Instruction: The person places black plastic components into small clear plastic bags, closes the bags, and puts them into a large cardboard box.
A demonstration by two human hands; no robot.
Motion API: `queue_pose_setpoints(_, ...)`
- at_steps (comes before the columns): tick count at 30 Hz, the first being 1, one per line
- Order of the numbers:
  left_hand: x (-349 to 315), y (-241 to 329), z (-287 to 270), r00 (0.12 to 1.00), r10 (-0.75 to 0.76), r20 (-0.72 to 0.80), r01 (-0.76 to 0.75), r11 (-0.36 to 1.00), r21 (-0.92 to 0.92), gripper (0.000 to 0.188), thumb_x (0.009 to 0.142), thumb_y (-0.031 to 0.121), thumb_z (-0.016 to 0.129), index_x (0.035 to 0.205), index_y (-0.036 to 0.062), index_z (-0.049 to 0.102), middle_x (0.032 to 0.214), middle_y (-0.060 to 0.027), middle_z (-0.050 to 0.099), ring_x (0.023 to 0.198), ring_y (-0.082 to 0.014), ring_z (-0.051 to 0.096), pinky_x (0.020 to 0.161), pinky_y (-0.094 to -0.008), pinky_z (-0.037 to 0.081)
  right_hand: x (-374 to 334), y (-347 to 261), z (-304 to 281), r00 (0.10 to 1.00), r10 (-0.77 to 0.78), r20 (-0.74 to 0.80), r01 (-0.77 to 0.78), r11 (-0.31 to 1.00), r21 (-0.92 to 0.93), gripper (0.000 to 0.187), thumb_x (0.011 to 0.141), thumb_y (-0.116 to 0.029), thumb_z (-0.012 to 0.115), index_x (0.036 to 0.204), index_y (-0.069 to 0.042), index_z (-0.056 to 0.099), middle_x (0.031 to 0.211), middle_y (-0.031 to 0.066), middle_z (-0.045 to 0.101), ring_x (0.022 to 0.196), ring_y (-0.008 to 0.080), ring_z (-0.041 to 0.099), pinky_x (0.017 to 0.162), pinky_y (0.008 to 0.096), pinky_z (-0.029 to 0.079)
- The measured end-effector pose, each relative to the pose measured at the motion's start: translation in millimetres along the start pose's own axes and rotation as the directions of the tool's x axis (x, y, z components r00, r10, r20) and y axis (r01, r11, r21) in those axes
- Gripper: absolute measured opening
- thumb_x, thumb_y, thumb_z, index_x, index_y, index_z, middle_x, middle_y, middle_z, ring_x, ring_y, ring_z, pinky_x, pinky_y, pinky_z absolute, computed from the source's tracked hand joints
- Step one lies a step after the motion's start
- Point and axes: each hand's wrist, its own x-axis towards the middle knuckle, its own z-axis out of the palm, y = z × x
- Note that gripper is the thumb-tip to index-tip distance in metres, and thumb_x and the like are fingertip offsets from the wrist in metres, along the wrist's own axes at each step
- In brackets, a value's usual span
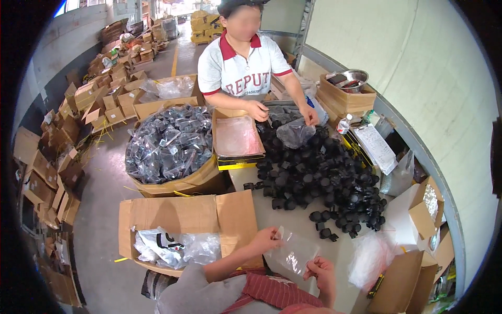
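Note:
Between my two hands a clear plastic bag is stretched above the table's near edge, and I see nothing in it. My left hand pinches its upper left edge. At the lower right edge my right hand grips it with bent fingers. Just beyond the bag spreads a big heap of small black plastic parts with rounded ends; their exact kind is hard to make out. Right of my right hand lies a loose stack of clear bags.
Across the table a person handles a filled clear bag. A shallow carton stands by the heap. Left are a large box of bagged parts and an open carton holding plastic bags. Right are a clipboard and an open box.

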Motion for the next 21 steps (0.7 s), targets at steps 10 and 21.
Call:
queue_pose_setpoints(10,-26.5,83.9,47.0,0.863,-0.050,0.503,-0.320,0.716,0.620,0.039,0.095,0.045,0.055,0.099,0.0072,0.065,0.089,-0.0142,0.069,0.077,-0.0322,0.064,0.072,-0.0405,0.051,-0.2,17.8,36.7,0.992,-0.086,-0.087,0.064,0.970,-0.234,0.012,0.085,-0.004,0.068,0.077,-0.005,0.059,0.069,0.0027,0.062,0.053,0.0064,0.047,0.046,0.0234,0.034)
queue_pose_setpoints(21,-26.3,43.2,51.5,0.841,-0.044,0.540,-0.096,0.969,0.228,0.029,0.099,0.034,0.052,0.098,0.0087,0.067,0.075,-0.0004,0.063,0.067,-0.0107,0.057,0.061,-0.0273,0.046,-16.3,15.1,29.0,0.995,-0.100,0.005,0.100,0.995,0.022,0.019,0.093,-0.016,0.059,0.084,-0.001,0.064,0.078,0.0067,0.067,0.057,0.0075,0.048,0.048,0.0233,0.033)
